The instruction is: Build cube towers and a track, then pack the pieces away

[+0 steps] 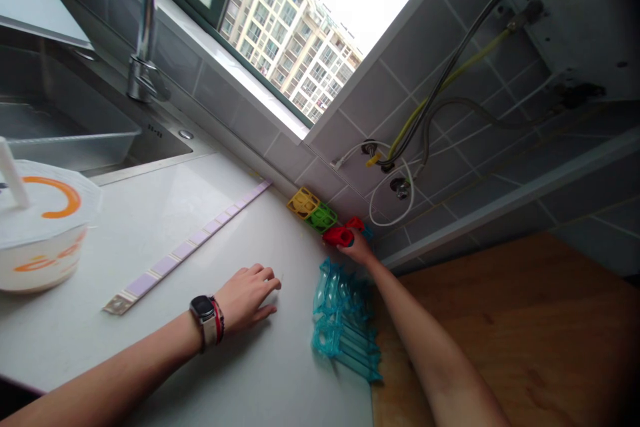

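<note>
My right hand (357,248) reaches to the wall side of the white counter, its fingers closed on a red plastic block (339,236). A yellow openwork cube (303,203) and a green one (321,217) stand in a row just left of it, against the tiles. Behind my fingers a bit of blue plastic (367,232) shows; its shape is mostly hidden. My left hand (249,297), with a watch at the wrist, hovers over or rests on the counter with fingers apart, holding nothing. Between my arms lies crumpled blue translucent air-cushion packaging (345,327).
A lilac-and-white strip (185,250) lies across the counter. At the left are a lidded paper tub (43,233), a sink (165,147) and a faucet (145,33). Hoses and cables (425,107) hang along the tiled wall. A wooden surface (500,327) borders the right.
</note>
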Tool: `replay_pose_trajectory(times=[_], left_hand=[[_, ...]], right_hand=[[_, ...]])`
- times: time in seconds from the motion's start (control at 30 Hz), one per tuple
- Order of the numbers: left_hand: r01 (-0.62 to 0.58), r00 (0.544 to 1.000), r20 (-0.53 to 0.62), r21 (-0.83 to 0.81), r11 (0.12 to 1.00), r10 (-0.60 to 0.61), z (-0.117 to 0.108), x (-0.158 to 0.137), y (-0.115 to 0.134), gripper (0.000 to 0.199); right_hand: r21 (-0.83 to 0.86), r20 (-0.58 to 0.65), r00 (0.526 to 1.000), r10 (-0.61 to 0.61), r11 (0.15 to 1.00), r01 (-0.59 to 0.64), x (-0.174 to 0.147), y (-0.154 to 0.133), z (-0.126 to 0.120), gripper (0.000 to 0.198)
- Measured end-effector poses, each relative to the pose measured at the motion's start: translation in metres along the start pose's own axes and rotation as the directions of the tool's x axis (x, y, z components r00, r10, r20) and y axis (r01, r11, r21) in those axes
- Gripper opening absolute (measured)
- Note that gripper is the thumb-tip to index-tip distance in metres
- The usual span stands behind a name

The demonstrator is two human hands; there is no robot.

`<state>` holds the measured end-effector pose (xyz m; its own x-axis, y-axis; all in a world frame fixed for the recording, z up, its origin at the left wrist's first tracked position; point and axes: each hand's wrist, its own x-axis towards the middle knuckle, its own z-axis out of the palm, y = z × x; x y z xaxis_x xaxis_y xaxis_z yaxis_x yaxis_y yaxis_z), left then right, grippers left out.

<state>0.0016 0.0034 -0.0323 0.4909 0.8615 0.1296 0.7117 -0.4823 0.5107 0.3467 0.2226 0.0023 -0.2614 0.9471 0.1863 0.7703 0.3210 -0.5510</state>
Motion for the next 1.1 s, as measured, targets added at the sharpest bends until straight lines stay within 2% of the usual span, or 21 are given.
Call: replay_pose_trajectory(times=[0.13, 0.27, 0.37, 0.43, 0.53, 0.63, 0.7, 0.77, 0.9, 1.1], left_hand=[[-0.012, 1.0, -0.008, -0.016, 1.0, 0.011, 0.001, -0.001, -0.001, 0.032], [-0.024, 0.999, -0.03, -0.035, 0.999, 0.023, 0.001, 0.001, -0.002, 0.032], [-0.025, 0.999, -0.048, -0.056, 0.998, 0.023, 0.002, 0.002, -0.004, 0.034], [-0.01, 0.997, -0.08, -0.092, 0.996, 0.003, 0.004, 0.003, -0.006, 0.039], [0.013, 0.982, -0.184, -0.198, 0.98, -0.05, 0.005, 0.004, -0.007, 0.061], [-0.058, 0.94, -0.338, -0.272, 0.961, -0.039, 0.001, 0.004, -0.002, 0.088], [-0.126, 0.909, -0.417, -0.286, 0.95, -0.005, -0.002, 0.004, 0.005, 0.097], [-0.14, 0.906, -0.423, -0.31, 0.94, -0.004, -0.005, 0.003, 0.011, 0.089], [-0.061, 0.956, -0.292, -0.329, 0.942, -0.04, -0.008, 0.001, 0.019, 0.055], [-0.12, 0.978, -0.208, -0.455, 0.882, 0.026, -0.015, 0.001, 0.024, 0.046]], right_hand=[[0.235, 0.054, 0.993, 0.109, 0.965, -0.118, -0.003, -0.005, -0.006, 0.042], [0.459, 0.061, 0.974, 0.218, 0.86, -0.221, -0.01, -0.016, -0.01, 0.043], [0.594, 0.012, 0.962, 0.273, 0.772, -0.226, -0.02, -0.033, -0.009, 0.048], [0.664, -0.016, 0.957, 0.291, 0.718, -0.208, -0.03, -0.05, -0.005, 0.049], [0.736, -0.019, 0.957, 0.288, 0.652, -0.182, -0.057, -0.087, 0.009, 0.05], [0.773, 0.013, 0.961, 0.277, 0.606, -0.185, -0.096, -0.131, 0.033, 0.05], [0.79, 0.042, 0.962, 0.27, 0.581, -0.197, -0.125, -0.158, 0.052, 0.05], [0.815, 0.084, 0.966, 0.244, 0.541, -0.207, -0.15, -0.178, 0.071, 0.05], [0.854, 0.099, 0.966, 0.238, 0.478, -0.206, -0.18, -0.188, 0.101, 0.048], [0.968, 0.129, 0.957, 0.261, 0.175, -0.178, -0.194, -0.168, 0.121, 0.043]])
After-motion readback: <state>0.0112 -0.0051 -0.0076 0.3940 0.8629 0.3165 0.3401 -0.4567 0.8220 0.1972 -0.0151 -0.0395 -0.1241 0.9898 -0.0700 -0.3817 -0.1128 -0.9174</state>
